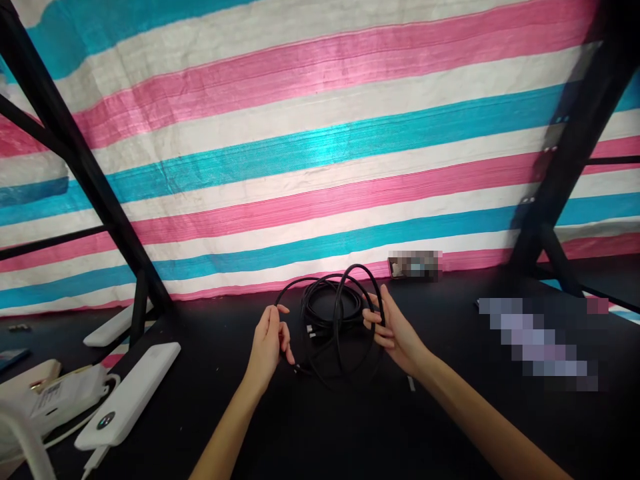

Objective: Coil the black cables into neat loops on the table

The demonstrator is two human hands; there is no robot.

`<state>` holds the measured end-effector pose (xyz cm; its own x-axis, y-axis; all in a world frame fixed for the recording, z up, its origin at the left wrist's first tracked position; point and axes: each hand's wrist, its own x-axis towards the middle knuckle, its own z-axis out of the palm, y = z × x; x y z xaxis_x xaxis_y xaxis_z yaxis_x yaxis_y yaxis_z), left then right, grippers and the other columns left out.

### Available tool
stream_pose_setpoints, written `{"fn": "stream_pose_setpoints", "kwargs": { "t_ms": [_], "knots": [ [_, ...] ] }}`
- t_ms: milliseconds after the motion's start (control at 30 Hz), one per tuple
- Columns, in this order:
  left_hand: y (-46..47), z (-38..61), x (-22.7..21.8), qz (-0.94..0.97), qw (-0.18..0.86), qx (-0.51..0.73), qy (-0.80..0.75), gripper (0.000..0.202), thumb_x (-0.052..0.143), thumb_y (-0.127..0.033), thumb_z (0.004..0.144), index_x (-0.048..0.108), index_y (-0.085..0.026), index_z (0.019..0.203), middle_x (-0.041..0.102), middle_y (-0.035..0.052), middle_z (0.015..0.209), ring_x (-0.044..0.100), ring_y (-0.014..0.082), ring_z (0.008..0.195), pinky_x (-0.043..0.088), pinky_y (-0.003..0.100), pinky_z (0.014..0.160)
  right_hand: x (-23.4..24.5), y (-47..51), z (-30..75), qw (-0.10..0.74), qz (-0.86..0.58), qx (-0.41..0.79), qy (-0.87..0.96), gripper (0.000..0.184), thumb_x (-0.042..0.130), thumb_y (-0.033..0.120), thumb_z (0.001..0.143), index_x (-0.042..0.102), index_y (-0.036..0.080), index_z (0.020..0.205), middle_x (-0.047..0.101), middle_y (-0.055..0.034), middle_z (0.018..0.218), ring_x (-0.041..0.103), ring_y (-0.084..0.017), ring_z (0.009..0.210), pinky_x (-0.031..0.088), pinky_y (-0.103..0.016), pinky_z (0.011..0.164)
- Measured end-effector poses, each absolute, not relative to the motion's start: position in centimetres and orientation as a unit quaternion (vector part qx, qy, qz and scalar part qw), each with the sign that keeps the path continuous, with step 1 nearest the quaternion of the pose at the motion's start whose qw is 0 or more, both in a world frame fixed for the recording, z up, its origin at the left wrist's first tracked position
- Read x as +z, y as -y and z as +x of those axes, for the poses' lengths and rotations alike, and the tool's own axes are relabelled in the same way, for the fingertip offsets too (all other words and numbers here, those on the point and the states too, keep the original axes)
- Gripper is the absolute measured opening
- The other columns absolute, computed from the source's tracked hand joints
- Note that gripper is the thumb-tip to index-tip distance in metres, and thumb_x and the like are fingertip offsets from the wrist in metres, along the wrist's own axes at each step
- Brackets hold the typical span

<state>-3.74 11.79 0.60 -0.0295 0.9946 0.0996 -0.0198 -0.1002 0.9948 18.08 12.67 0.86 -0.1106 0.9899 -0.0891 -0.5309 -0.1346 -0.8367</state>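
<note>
Both hands, left (267, 343) and right (393, 330), grip loops of the black cable (333, 303), fingers closed around it

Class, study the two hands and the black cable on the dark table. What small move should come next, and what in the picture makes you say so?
Probably the left hand should feed its strand toward the right hand, laying one more loop onto the coil. The black cable is partly coiled, the right hand grips the bundle, and loose loops sprawl on the table between the hands.

Black table (350, 427), coiled black cable (330, 308), white power banks (131, 395)
</note>
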Motion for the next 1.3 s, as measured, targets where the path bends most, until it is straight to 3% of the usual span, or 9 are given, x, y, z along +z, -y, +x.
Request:
{"fn": "stream_pose_setpoints", "kwargs": {
  "t_ms": [300, 367, 533, 667, 867, 967, 1067, 1167, 1300],
  "knots": [
    [-11.3, -2.8, 0.2, 0.511, 0.576, 0.417, -0.483, 0.073, 0.017, -0.081, 0.068, 0.047, -0.018, 0.090, 0.047, -0.0044, 0.038, 0.050, 0.0135, 0.030, 0.021, 0.017, 0.030, 0.5, -12.2, 17.2, 0.551, -0.397, 0.593, 0.432, 0.035, 0.060, 0.046, 0.076, 0.052, 0.023, 0.102, 0.044, 0.0079, 0.057, 0.013, 0.000, 0.035, 0.013, -0.008, 0.027],
    [-11.3, -2.9, -0.1, 0.529, 0.561, 0.437, -0.464, 0.068, 0.017, -0.077, 0.072, 0.046, -0.019, 0.089, 0.049, -0.0040, 0.040, 0.052, 0.0131, 0.032, 0.027, 0.017, 0.033, 0.4, -12.3, 17.2, 0.543, -0.398, 0.593, 0.442, 0.034, 0.060, 0.045, 0.076, 0.053, 0.023, 0.101, 0.045, 0.0076, 0.058, 0.013, 0.000, 0.036, 0.013, -0.008, 0.028],
    [-11.4, -2.6, -0.9, 0.574, 0.491, 0.431, -0.494, 0.042, 0.059, -0.056, 0.071, 0.044, -0.020, 0.087, 0.051, -0.0073, 0.042, 0.053, 0.0128, 0.032, 0.029, 0.016, 0.033, -0.2, -12.7, 17.5, 0.532, -0.394, 0.582, 0.472, 0.036, 0.059, 0.047, 0.076, 0.055, 0.021, 0.101, 0.048, 0.0058, 0.063, 0.015, -0.001, 0.037, 0.021, -0.012, 0.028],
    [-11.2, -2.2, -0.6, 0.555, 0.495, 0.470, -0.475, 0.036, 0.047, -0.055, 0.080, 0.048, -0.019, 0.084, 0.035, -0.0112, 0.031, 0.047, 0.0129, 0.026, 0.030, 0.017, 0.029, -1.1, -13.0, 17.5, 0.525, -0.424, 0.473, 0.567, 0.037, 0.056, 0.048, 0.078, 0.054, 0.020, 0.102, 0.054, 0.0017, 0.070, 0.034, -0.005, 0.041, 0.031, -0.017, 0.032],
    [-10.5, -1.7, 0.0, 0.519, 0.520, 0.516, -0.441, 0.043, 0.050, -0.057, 0.078, 0.055, -0.015, 0.072, 0.028, -0.0111, 0.030, 0.024, 0.0053, 0.021, 0.021, 0.016, 0.022, -1.7, -12.9, 17.5, 0.515, -0.475, 0.170, 0.693, 0.033, 0.065, 0.035, 0.072, 0.059, 0.022, 0.102, 0.057, -0.0070, 0.098, 0.056, -0.019, 0.086, 0.049, -0.033, 0.073],
    [-10.3, -1.6, 0.0, 0.515, 0.543, 0.509, -0.425, 0.043, 0.051, -0.055, 0.079, 0.056, -0.014, 0.066, 0.028, -0.0100, 0.030, 0.023, 0.0045, 0.021, 0.017, 0.016, 0.022, -1.8, -13.0, 17.3, 0.548, -0.459, 0.205, 0.668, 0.047, 0.067, 0.036, 0.070, 0.053, 0.023, 0.114, 0.054, -0.0095, 0.113, 0.054, -0.023, 0.103, 0.046, -0.038, 0.087],
    [-10.3, -1.8, 0.0, 0.499, 0.587, 0.501, -0.394, 0.041, 0.051, -0.051, 0.081, 0.057, -0.014, 0.064, 0.028, -0.0093, 0.029, 0.022, 0.0039, 0.020, 0.015, 0.016, 0.024, -1.8, -13.1, 16.9, 0.527, -0.434, 0.380, 0.624, 0.041, 0.060, 0.044, 0.075, 0.054, 0.020, 0.108, 0.061, -0.0075, 0.094, 0.063, -0.020, 0.082, 0.054, -0.032, 0.067],
    [-10.4, -2.4, 0.3, 0.440, 0.693, 0.487, -0.297, 0.041, 0.047, -0.050, 0.084, 0.057, -0.014, 0.067, 0.023, -0.0099, 0.029, 0.019, 0.0032, 0.023, 0.018, 0.015, 0.028, -1.6, -12.7, 16.7, 0.480, -0.419, 0.451, 0.625, 0.039, 0.052, 0.049, 0.081, 0.055, 0.017, 0.103, 0.058, -0.0007, 0.070, 0.057, -0.012, 0.045, 0.047, -0.024, 0.038],
    [-10.5, -2.9, 0.8, 0.350, 0.800, 0.456, -0.170, 0.044, 0.036, -0.046, 0.090, 0.058, -0.013, 0.071, 0.025, -0.0086, 0.032, 0.019, 0.0042, 0.026, 0.023, 0.017, 0.031, -1.5, -12.2, 16.9, 0.484, -0.408, 0.421, 0.650, 0.040, 0.044, 0.048, 0.086, 0.053, 0.016, 0.108, 0.058, 0.0004, 0.068, 0.053, -0.009, 0.039, 0.047, -0.023, 0.037]
  ]
}}
